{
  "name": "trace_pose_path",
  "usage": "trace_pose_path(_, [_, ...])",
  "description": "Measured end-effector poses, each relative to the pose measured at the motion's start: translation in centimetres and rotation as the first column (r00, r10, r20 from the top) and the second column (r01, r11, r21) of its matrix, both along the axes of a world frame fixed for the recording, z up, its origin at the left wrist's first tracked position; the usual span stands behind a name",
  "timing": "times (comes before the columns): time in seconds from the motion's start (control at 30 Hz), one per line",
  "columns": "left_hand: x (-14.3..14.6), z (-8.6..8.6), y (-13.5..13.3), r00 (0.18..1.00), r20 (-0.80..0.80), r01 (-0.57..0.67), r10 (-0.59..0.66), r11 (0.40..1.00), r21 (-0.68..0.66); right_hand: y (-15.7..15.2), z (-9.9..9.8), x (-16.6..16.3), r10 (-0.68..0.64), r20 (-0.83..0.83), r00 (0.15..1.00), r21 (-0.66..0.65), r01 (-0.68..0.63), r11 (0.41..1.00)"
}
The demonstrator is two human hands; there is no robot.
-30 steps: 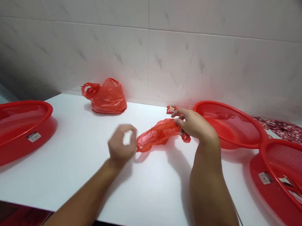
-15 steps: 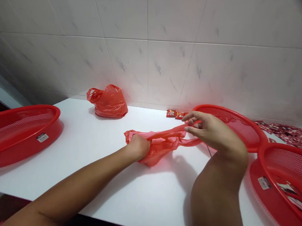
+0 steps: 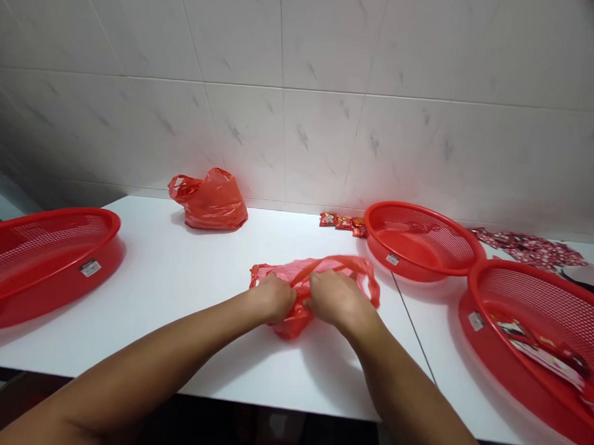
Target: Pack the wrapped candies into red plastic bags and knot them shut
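Head view: left hand (image 3: 274, 297) and right hand (image 3: 335, 299) both clenched on thin crinkly red plastic bag (image 3: 293, 321) between them.

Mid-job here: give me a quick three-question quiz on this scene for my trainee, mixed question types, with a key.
1. True or false: both hands grip the red plastic bag in the middle of the white table.
2. Multiple choice: where does the second, bunched red bag lie? A) inside a basket B) at the wall, on the far left of the table C) under the left hand
3. How many red mesh baskets are in view, and which one holds packets?

Key
1. True: the left hand and right hand are both closed on it.
2. B
3. Three: left basket, far right basket, near right basket. The near right one holds packets.
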State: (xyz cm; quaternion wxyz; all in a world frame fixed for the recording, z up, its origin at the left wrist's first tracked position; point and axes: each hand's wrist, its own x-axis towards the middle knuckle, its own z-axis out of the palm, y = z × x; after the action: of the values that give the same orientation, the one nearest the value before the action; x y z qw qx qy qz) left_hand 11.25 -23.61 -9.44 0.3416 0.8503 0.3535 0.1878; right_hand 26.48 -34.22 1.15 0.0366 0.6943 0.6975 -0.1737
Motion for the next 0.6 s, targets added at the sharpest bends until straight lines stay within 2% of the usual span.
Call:
trace_pose_path(0.07, [-1.4,0.3,-1.2,0.962,-0.239,0.155,-0.131,0.984,0.086,-0.7,-2.5,1.2,-0.046,0.053,0.998,-0.006,0.046,0.999])
trace_pose_path(0.13, [-2.3,0.8,-2.3,0.857,-0.462,0.338,-0.227,0.926,0.171,-1.8,-4.5,2.3,-0.064,0.057,0.996,0.003,0.064,0.998])
trace_pose_path(0.17, [-2.6,1.0,-2.7,0.818,-0.52,0.397,-0.248,0.896,0.197,-2.2,-5.4,2.8,-0.066,0.044,0.997,0.001,0.066,0.998])
trace_pose_path(0.27, [-2.8,1.7,-3.6,0.819,-0.508,0.429,-0.267,0.873,0.233,-2.4,-7.5,3.8,-0.087,0.013,0.996,-0.049,0.088,0.995])
trace_pose_path(0.4, [-2.9,2.1,-3.7,0.84,-0.428,0.477,-0.332,0.829,0.292,-1.0,-9.7,4.9,-0.14,0.02,0.99,-0.163,0.142,0.976])
trace_pose_path(0.5, [-3.6,1.2,-2.8,0.86,-0.352,0.489,-0.37,0.796,0.358,-0.4,-10.5,6.0,-0.175,-0.037,0.984,-0.163,0.167,0.972])
trace_pose_path(0.6, [-4.4,-0.9,-1.7,0.923,-0.25,0.375,-0.293,0.829,0.414,-1.8,-10.2,6.1,-0.208,-0.131,0.969,-0.091,0.197,0.976])
